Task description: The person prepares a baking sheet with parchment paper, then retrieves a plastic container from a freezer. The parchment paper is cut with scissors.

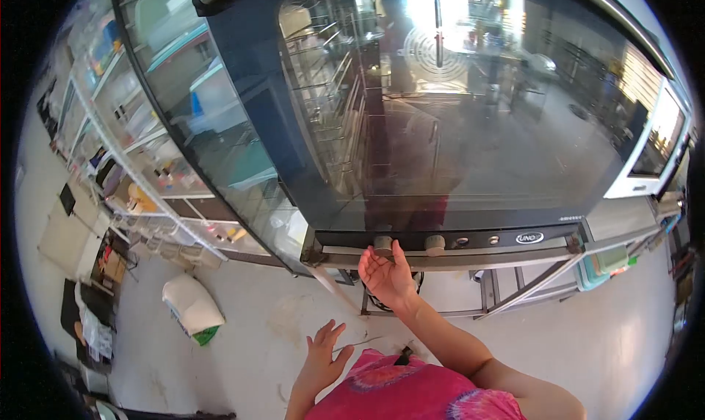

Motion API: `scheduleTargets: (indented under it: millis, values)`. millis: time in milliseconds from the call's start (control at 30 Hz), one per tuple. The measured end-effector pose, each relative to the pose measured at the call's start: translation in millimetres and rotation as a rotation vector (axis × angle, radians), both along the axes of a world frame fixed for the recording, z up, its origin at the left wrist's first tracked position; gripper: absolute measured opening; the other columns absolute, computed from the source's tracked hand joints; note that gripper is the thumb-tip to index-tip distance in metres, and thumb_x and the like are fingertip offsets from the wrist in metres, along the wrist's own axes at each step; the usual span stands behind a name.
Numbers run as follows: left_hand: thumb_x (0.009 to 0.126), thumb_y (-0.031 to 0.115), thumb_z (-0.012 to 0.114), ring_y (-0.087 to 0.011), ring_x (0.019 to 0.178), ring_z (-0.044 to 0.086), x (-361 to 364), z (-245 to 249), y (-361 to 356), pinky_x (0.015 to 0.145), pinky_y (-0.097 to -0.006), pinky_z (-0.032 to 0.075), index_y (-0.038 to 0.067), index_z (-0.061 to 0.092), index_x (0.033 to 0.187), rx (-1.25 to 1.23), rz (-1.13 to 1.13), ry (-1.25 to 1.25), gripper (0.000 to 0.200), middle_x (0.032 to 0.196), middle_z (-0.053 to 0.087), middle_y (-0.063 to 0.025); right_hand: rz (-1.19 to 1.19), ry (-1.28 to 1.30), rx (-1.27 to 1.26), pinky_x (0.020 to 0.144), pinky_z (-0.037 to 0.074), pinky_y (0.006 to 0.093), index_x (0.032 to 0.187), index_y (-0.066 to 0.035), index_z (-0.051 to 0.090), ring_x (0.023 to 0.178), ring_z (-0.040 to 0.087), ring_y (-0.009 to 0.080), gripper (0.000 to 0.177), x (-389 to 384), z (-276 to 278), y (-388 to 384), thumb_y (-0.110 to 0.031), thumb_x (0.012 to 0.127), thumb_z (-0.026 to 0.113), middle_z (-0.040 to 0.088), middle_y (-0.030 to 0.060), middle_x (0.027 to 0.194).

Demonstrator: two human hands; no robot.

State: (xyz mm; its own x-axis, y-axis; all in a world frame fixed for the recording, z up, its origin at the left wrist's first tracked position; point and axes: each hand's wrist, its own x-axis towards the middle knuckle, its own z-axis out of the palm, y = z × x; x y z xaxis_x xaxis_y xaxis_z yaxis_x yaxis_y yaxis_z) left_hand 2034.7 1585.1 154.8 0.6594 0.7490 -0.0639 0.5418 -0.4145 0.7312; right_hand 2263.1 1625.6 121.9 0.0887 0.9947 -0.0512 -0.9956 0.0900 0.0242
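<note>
A large dark oven [470,207] with a glass door fills the upper middle of the view. Along its lower control strip sit a left knob [382,244] and a second round knob [435,245]. My right hand [388,277] is raised palm up to the left knob, thumb and fingers on either side of it. Low in front of my body, my left hand [321,357] hovers with its fingers apart and nothing in it. The oven door is closed, and wire racks show dimly behind the reflections.
A metal stand [440,259] carries the oven. To the left are a glass-doored cabinet [213,111] and shelving [128,152] with containers. A white sack [192,305] lies on the floor at left. Another white-framed appliance [653,156] stands at right, above stacked plastic tubs [598,268].
</note>
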Motion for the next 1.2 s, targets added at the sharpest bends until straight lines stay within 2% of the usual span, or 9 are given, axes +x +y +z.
scheduleTargets:
  millis: [133, 200, 333, 433, 500, 833, 1000, 1133, 1200]
  values:
    - [0.085, 0.03, 0.057, -0.0376, 0.127, 0.031, -1, 2, -17, 0.1, -0.0647, 0.012, 0.01, 0.045, 0.127, -0.008, 0.142, 0.032, 0.048, 0.136, 0.034, -0.0204, 0.007, 0.013, 0.018, 0.085, 0.048, 0.0313, 0.098, 0.002, 0.054, 0.09, 0.058, 0.019, 0.05, 0, 1, 1, -0.047, 0.086, 0.052, 0.059, 0.0099, 0.093]
    - [0.082, 0.024, 0.061, -0.0377, 0.127, 0.032, 2, 5, -26, 0.103, -0.0596, 0.016, 0.011, 0.045, 0.126, 0.009, 0.226, 0.092, 0.048, 0.135, 0.037, -0.0191, -0.047, -0.03, 0.001, 0.083, 0.049, 0.0313, 0.098, 0.003, 0.054, 0.088, 0.058, 0.019, 0.048, 2, 2, 2, -0.043, 0.085, 0.055, 0.06, 0.0103, 0.092]
    - [0.082, 0.024, 0.061, -0.0375, 0.127, 0.032, 6, 7, -42, 0.103, -0.061, 0.016, 0.011, 0.046, 0.125, 0.002, 0.314, 0.155, 0.047, 0.135, 0.037, -0.0187, -0.047, -0.047, -0.068, 0.082, 0.049, 0.0306, 0.096, 0.006, 0.054, 0.083, 0.058, 0.0189, 0.047, 5, 8, -1, -0.04, 0.087, 0.054, 0.06, 0.0115, 0.089]
    - [0.082, 0.025, 0.06, -0.0373, 0.127, 0.032, 10, 7, -52, 0.102, -0.0625, 0.016, 0.01, 0.046, 0.125, 0.021, 0.347, 0.153, 0.048, 0.135, 0.037, -0.0186, -0.05, -0.081, -0.099, 0.081, 0.049, 0.0308, 0.091, 0.003, 0.057, 0.084, 0.058, 0.0192, 0.043, 7, 8, -2, -0.038, 0.083, 0.061, 0.06, 0.0112, 0.089]
    - [0.083, 0.032, 0.057, -0.0384, 0.126, 0.033, 11, 6, -59, 0.101, -0.0654, 0.009, 0.01, 0.047, 0.125, 0.0, 0.397, 0.131, 0.049, 0.136, 0.034, -0.0196, -0.069, -0.084, -0.133, 0.08, 0.049, 0.0303, 0.086, 0.003, 0.059, 0.083, 0.058, 0.0192, 0.04, 6, 10, -3, -0.037, 0.083, 0.062, 0.061, 0.0111, 0.087]
    - [0.083, 0.03, 0.058, -0.0376, 0.126, 0.033, 3, 2, -90, 0.102, -0.0638, 0.008, 0.009, 0.047, 0.125, -0.023, 0.487, 0.14, 0.049, 0.135, 0.034, -0.0193, -0.087, -0.114, -0.231, 0.078, 0.049, 0.0306, 0.082, 0.0, 0.059, 0.079, 0.058, 0.019, 0.031, 7, 15, -3, -0.031, 0.083, 0.063, 0.061, 0.009, 0.08]
    - [0.082, 0.028, 0.059, -0.0362, 0.126, 0.034, -6, -1, -99, 0.102, -0.0638, 0.009, 0.008, 0.047, 0.125, 0.021, 0.506, 0.139, 0.049, 0.134, 0.036, -0.0194, -0.114, -0.151, -0.295, 0.079, 0.049, 0.0323, 0.083, -0.009, 0.057, 0.081, 0.057, 0.0197, 0.018, 6, 17, -2, -0.026, 0.083, 0.064, 0.059, 0.0104, 0.083]
    - [0.082, 0.026, 0.059, -0.0367, 0.125, 0.035, -24, -3, -111, 0.102, -0.0639, 0.01, 0.008, 0.047, 0.125, 0.04, 0.539, 0.11, 0.049, 0.134, 0.036, -0.0197, -0.168, -0.185, -0.318, 0.077, 0.05, 0.033, 0.082, -0.003, 0.057, 0.078, 0.059, 0.0215, 0.025, 3, 21, -3, -0.027, 0.083, 0.064, 0.06, 0.0103, 0.079]
    - [0.082, 0.026, 0.06, -0.0368, 0.124, 0.036, -39, 0, -119, 0.101, -0.0644, 0.011, 0.008, 0.047, 0.125, 0.063, 0.579, 0.106, 0.049, 0.134, 0.036, -0.0195, -0.182, -0.233, -0.26, 0.076, 0.051, 0.0321, 0.089, -0.001, 0.055, 0.074, 0.06, 0.0236, 0.03, 2, 14, -5, -0.029, 0.083, 0.064, 0.061, 0.0122, 0.08]
